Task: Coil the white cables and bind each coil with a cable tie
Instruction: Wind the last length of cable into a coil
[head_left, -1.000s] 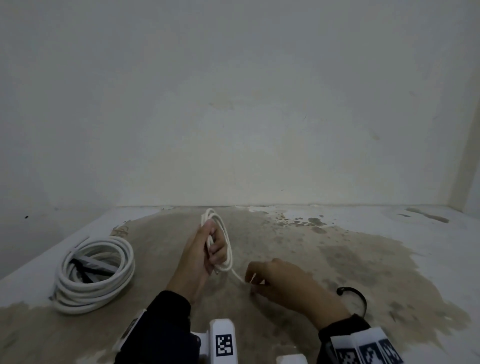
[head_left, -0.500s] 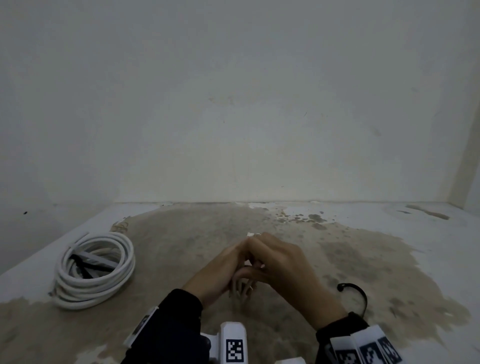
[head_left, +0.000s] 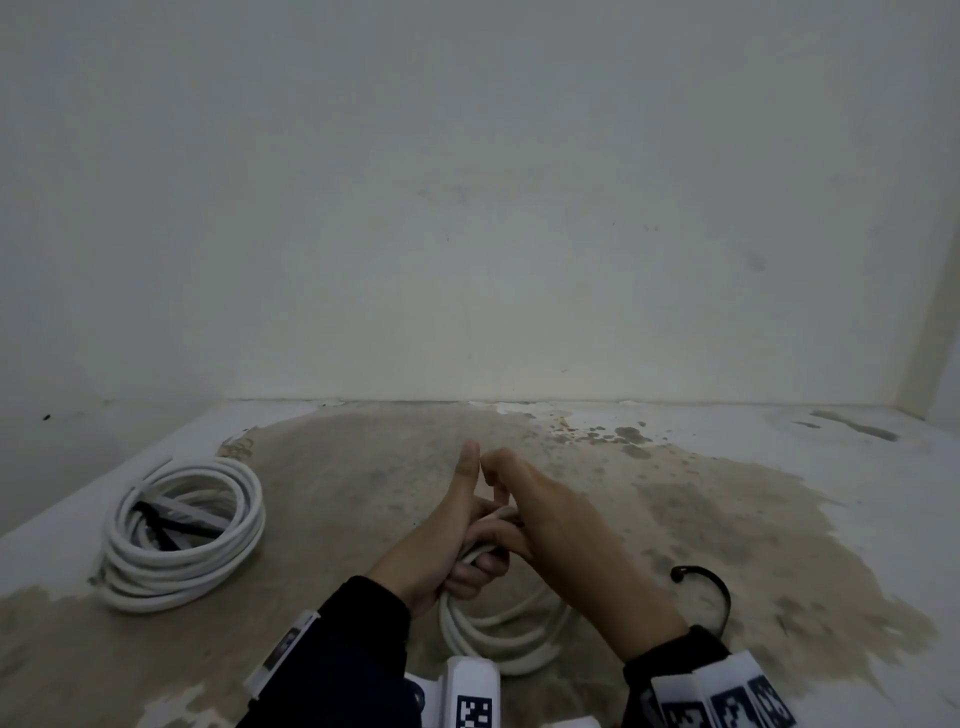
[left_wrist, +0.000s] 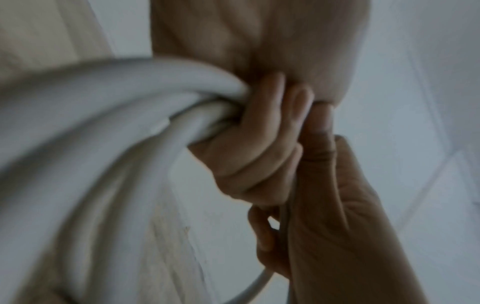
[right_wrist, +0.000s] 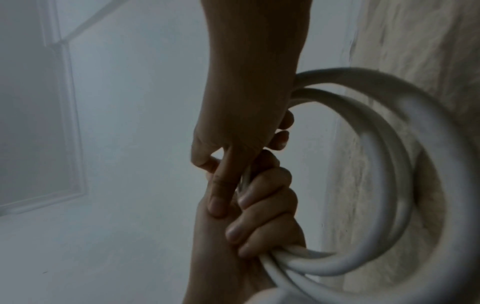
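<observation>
A white cable coil (head_left: 498, 642) hangs below my two hands near the bottom centre of the head view. My left hand (head_left: 447, 540) grips the top of the coil, fingers curled round the bundled loops (left_wrist: 103, 123), thumb pointing up. My right hand (head_left: 550, 525) lies against the left and pinches a thin strand of the same cable at the bundle. In the right wrist view the right index finger (right_wrist: 221, 185) presses along the left hand (right_wrist: 259, 222), and the coil (right_wrist: 389, 144) loops off to the right. A loose black cable tie (head_left: 722, 592) lies on the floor beside my right wrist.
A second, thicker white coil (head_left: 182, 540) lies on the stained floor at the left, with a black tie (head_left: 156, 525) across it. A pale wall (head_left: 467, 234) rises close behind the hands. Bare stained concrete (head_left: 727, 509) spreads to the right.
One second ago the left hand held the coil upright while the right pinched the trailing end. The hands then met, and the coil has swung down below them.
</observation>
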